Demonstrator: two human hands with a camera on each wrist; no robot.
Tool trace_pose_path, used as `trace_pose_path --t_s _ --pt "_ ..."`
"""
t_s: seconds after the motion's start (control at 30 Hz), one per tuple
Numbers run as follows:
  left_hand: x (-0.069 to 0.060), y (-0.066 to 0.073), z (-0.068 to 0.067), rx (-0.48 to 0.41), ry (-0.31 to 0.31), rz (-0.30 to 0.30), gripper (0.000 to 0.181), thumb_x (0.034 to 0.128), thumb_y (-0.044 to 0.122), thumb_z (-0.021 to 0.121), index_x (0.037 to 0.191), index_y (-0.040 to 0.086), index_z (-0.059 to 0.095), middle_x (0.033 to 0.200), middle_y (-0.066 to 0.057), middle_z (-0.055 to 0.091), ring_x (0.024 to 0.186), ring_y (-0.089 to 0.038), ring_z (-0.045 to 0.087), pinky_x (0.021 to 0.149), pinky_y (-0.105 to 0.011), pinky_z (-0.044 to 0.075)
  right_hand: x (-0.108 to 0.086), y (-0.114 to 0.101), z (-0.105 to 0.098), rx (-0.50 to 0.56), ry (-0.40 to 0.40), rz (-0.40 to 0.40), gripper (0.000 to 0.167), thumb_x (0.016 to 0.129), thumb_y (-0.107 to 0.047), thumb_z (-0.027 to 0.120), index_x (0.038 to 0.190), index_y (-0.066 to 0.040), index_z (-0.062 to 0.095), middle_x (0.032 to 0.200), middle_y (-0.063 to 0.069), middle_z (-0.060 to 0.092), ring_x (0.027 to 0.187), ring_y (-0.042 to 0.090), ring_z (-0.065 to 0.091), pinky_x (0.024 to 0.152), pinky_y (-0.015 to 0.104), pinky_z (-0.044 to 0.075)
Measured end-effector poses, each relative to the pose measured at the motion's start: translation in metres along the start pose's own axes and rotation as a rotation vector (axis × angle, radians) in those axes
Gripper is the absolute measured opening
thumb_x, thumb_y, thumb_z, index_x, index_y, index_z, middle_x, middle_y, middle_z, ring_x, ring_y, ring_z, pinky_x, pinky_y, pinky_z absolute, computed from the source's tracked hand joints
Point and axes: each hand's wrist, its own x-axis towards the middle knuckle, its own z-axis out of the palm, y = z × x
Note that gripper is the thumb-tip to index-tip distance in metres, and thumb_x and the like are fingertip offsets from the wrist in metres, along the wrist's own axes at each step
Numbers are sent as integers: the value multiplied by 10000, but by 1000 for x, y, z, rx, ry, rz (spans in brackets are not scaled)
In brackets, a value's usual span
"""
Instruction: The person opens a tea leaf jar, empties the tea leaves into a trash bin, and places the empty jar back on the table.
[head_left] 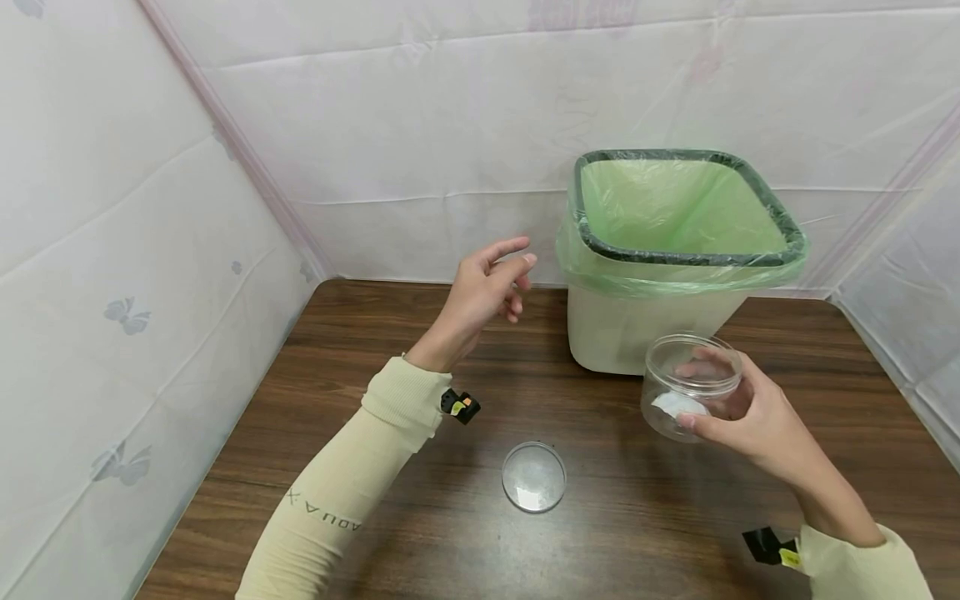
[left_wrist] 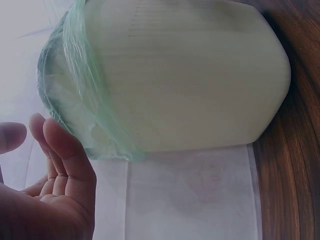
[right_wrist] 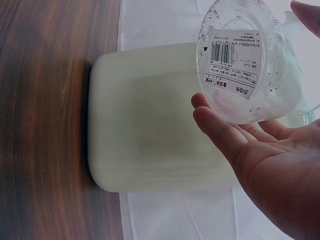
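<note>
My right hand (head_left: 772,425) grips a clear round plastic jar (head_left: 686,375) by its side, above the table in front of the bin. The jar has no lid on, and its mouth faces up. On its underside a printed white label (right_wrist: 232,62) with a barcode shows in the right wrist view, with small dark specks around it. My left hand (head_left: 483,287) hovers left of the bin, fingers loosely bent, with nothing in it. A clear round lid (head_left: 534,477) lies on the table between the two arms.
A cream waste bin (head_left: 622,333) stands at the back right, lined with a green plastic bag (head_left: 675,286) held under a dark rim. Pale patterned sheeting (head_left: 420,125) covers the walls behind and beside the brown wooden table (head_left: 420,533).
</note>
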Motion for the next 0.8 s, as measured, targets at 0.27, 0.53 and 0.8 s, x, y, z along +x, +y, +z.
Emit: trace_pose_path --t_s 0.27,0.53,0.8 --pt "-1 0 1 3 3 -8 415 989 247 648 1393 167 595 816 -84 636 526 -147 543 509 -286 518 -2 2 2 -35 3 23 758 832 104 757 1479 -49 392 1277 -53 638 929 126 702 672 264 579" --pt "-3 -2 1 23 8 -10 410 992 242 652 1391 164 599 816 -88 646 531 -151 546 513 -295 522 -3 7 9 -45 -16 46 770 840 41 782 1491 -26 377 1295 -38 644 879 149 679 652 272 567" --pt "-6 -3 -1 17 13 -11 406 988 244 659 1384 171 604 805 -83 640 530 -153 539 514 -289 516 -3 13 16 -39 -35 42 770 841 25 791 1490 -19 380 1321 38 644 934 144 675 694 253 555"
